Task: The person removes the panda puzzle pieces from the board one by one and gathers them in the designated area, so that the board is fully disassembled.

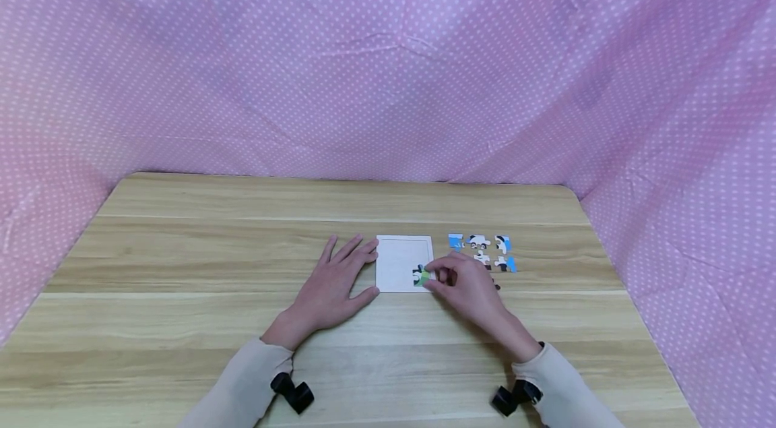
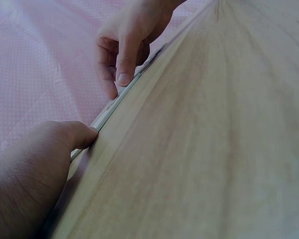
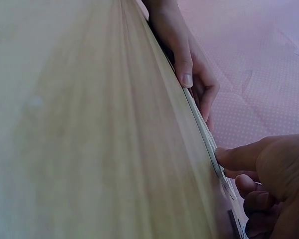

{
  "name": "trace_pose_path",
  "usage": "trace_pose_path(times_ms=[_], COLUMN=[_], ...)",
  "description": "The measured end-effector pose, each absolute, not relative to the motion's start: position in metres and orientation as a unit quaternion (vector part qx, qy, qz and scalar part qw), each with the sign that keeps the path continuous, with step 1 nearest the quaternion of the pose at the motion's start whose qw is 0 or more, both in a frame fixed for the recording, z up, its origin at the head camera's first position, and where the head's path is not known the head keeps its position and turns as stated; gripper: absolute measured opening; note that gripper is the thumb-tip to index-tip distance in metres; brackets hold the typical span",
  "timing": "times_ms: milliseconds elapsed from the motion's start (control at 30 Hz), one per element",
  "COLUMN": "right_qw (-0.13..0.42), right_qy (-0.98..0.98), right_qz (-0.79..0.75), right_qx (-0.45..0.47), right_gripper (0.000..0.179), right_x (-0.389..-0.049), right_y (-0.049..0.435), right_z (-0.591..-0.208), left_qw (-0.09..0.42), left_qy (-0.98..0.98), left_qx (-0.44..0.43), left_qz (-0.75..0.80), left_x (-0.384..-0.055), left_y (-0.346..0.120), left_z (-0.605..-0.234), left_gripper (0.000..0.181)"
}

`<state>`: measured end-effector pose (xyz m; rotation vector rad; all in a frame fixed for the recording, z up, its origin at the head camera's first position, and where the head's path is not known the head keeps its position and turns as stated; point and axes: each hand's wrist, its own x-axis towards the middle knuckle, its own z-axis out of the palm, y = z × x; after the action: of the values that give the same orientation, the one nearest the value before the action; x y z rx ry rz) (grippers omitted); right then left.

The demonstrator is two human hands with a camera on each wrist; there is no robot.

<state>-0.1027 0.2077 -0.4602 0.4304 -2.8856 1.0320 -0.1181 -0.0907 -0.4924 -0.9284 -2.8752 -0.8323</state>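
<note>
A square white puzzle board point(image 1: 397, 254) with a thin raised rim lies flat on the table. My left hand point(image 1: 332, 288) is spread out at its left side, fingertips and thumb touching the edge. At the board's lower right corner is a green, black and white jigsaw puzzle piece point(image 1: 419, 277). My right hand point(image 1: 469, 285) pinches this piece between thumb and index finger, and the other fingers are curled in. Both wrist views see the board edge-on, so the piece cannot be made out there; the right thumb point(image 3: 234, 157) is at the board's edge.
Several loose panda-patterned jigsaw pieces point(image 1: 479, 241) in blue, black and white lie right of the board, some partly covered by the right hand. The wooden table point(image 1: 200, 239) ends at a pink dotted cloth point(image 1: 388, 77) behind and beside it.
</note>
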Motion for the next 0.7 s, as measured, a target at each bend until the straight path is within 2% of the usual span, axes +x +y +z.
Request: trace_pose_path(times_ms=[700], right_qw=[0.035], right_qy=[-0.938], right_qz=[0.313], right_qx=[0.143], right_gripper=[0.023], right_x=[-0.1055], right_y=[0.2048], right_z=[-0.4611], left_qw=[0.001], left_qy=[-0.919], left_qx=[-0.293], left_qz=[-0.265], left_x=[-0.1174], left_y=[-0.0899], left_z=[-0.4912], left_gripper=[0.066])
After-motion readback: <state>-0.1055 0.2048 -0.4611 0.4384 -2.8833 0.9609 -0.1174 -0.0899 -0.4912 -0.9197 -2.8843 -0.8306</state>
